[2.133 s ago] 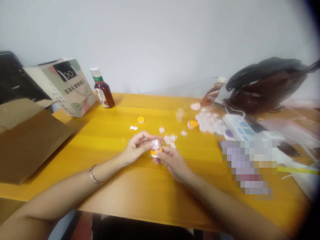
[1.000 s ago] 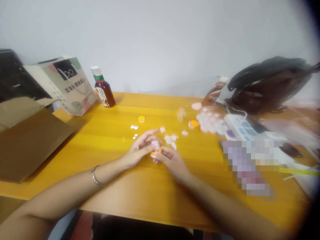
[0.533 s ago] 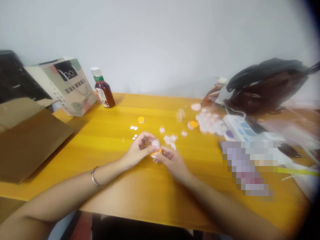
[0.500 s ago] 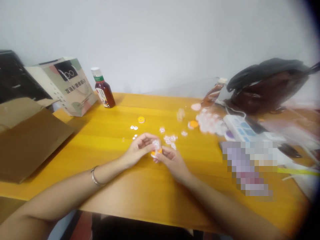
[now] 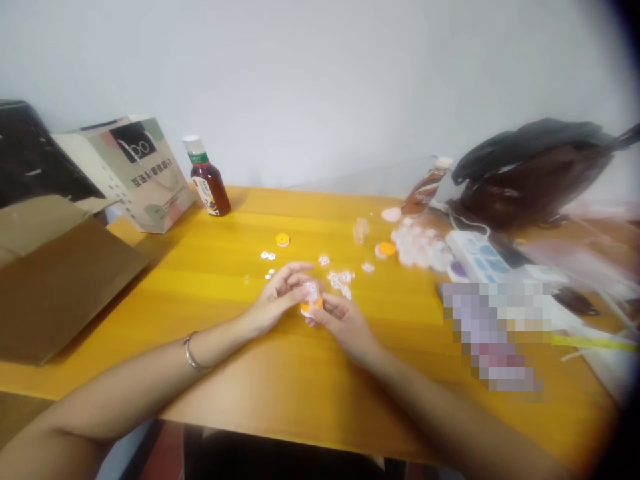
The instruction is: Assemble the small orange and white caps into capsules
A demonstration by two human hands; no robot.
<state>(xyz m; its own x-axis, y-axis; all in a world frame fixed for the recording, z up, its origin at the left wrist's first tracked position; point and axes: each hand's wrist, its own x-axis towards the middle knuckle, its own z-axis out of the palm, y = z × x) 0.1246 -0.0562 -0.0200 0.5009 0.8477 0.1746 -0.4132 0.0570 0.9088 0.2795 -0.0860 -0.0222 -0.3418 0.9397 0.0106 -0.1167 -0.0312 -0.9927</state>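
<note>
Both hands meet over the middle of the yellow wooden table (image 5: 280, 373). My right hand (image 5: 345, 323) pinches a small clear vial with an orange cap (image 5: 311, 299) from below. My left hand (image 5: 277, 297), a bracelet on its wrist, curls its fingers round the vial's top. Just beyond the hands lie several small white pieces (image 5: 340, 279). A loose orange cap (image 5: 283, 239) lies farther back on the table.
A dark drink bottle (image 5: 207, 180) and a printed paper bag (image 5: 135, 173) stand at the back left, a brown cardboard box (image 5: 55, 280) at the left edge. A heap of clear vials (image 5: 420, 245), a power strip (image 5: 483, 257) and a dark bag (image 5: 530, 173) fill the right.
My left fingers stretched out over the vial, then curled back round its top. Both hands stayed in place with the vial between them.
</note>
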